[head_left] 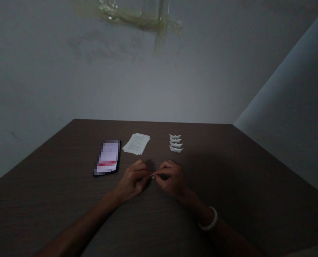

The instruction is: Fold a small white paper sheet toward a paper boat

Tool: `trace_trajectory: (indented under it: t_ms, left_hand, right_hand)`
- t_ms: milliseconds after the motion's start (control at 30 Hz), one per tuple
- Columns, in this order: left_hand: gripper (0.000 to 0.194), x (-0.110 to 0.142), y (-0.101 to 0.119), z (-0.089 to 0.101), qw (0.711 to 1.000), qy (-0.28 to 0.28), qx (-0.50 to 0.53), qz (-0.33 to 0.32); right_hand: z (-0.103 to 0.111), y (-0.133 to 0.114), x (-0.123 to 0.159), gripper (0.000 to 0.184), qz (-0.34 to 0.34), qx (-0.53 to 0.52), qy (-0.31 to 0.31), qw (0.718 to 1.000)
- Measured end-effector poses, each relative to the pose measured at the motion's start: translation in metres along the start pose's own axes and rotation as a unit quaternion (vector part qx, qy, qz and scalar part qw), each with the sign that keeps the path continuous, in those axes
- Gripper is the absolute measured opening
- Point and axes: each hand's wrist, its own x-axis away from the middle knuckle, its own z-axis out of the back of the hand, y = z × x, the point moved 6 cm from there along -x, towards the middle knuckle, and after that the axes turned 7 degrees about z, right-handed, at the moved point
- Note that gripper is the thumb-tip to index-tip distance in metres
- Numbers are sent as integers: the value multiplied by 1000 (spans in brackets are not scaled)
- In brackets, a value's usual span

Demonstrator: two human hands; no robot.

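Note:
Between my two hands, just above the tabletop, is a small folded piece of white paper (152, 176), mostly covered by the fingertips. My left hand (135, 179) pinches it from the left with thumb and forefinger. From the right, my right hand (172, 178) pinches the same piece, its wrist wearing a pale beaded bracelet (211, 220). Beyond the right hand, several white paper boats (176, 145) stand in a column, one behind another. A stack of printed paper sheets (136, 144) lies flat beyond the left hand.
A phone (107, 157) with its screen lit lies left of the paper stack. Everything rests on a dark brown wooden table (54, 185). Its far edge meets a grey wall (153, 85) with a stained, peeling patch, and another wall (289, 107) rises on the right.

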Motion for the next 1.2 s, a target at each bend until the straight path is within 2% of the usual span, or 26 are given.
trace_trajectory:
  t_ms: [500,733,833,967,1200]
  left_hand:
    - [18,0,-8,3,999,24,16,34]
    - [12,2,-10,-6,999,-19,-23,37]
    - [17,4,-9,-8,999,-22,-35,18]
    - [19,5,-8,-7,999,-12,-41,-6]
    - [14,4,-9,-2,999,25,-34,5]
  right_hand:
    - [7,7,2,6,-22,11,-13,1000]
    - [6,3,1,6,12,35,-24,999]
    - [6,2,2,7,26,52,-31,998]
    - [6,2,2,7,25,59,-34,997]
    - [7,3,2,10,27,51,-29,998]
